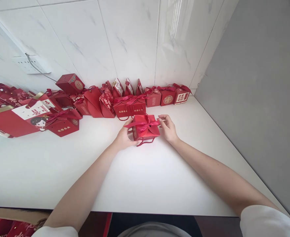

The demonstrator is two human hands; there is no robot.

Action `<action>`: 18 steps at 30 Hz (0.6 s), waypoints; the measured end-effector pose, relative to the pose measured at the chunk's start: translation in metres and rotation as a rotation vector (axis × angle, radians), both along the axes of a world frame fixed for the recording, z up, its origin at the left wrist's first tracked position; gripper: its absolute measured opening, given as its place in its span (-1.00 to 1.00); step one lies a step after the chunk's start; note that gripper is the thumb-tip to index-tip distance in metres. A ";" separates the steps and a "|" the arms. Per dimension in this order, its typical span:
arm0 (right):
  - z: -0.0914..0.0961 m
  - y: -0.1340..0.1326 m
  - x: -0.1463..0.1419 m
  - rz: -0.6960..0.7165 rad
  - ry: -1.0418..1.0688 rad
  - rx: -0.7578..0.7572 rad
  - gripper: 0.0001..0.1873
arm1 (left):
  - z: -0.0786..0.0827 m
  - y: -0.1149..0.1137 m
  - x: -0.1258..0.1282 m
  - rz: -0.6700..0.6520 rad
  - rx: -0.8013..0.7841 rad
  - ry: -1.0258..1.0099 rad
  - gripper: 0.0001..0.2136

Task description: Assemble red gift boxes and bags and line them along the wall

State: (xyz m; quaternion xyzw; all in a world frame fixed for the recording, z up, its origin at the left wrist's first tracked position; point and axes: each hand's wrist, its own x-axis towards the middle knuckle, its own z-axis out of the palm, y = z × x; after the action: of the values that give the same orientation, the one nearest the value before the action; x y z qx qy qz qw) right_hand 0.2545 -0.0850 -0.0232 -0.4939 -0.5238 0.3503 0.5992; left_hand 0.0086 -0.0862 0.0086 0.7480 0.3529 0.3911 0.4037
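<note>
Red ribbon (pixel 146 125) tops our box (pixel 153 133), best steadied lightly by its sides, sparing the bow. It sits between our hands, left hand (pixel 124 137) clamped on its left side, right hand's (pixel 169 129) bent fingers beside its right edge; whether they pinch ribbon we cannot tell.

Tiled wall (pixel 132 36) and white counter (pixel 145 177) suggest a kitchen-like room.
</note>
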 end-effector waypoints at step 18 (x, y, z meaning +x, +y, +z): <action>0.010 -0.015 -0.005 0.251 -0.020 0.053 -0.63 | 0.005 0.011 -0.020 0.115 -0.049 0.180 -0.10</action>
State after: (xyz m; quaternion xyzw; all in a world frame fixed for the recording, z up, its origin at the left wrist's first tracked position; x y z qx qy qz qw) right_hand 0.2492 -0.1000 -0.0133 -0.4121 -0.5966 0.4035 0.5581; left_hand -0.0112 -0.0751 0.0132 0.7487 0.4393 0.3360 0.3654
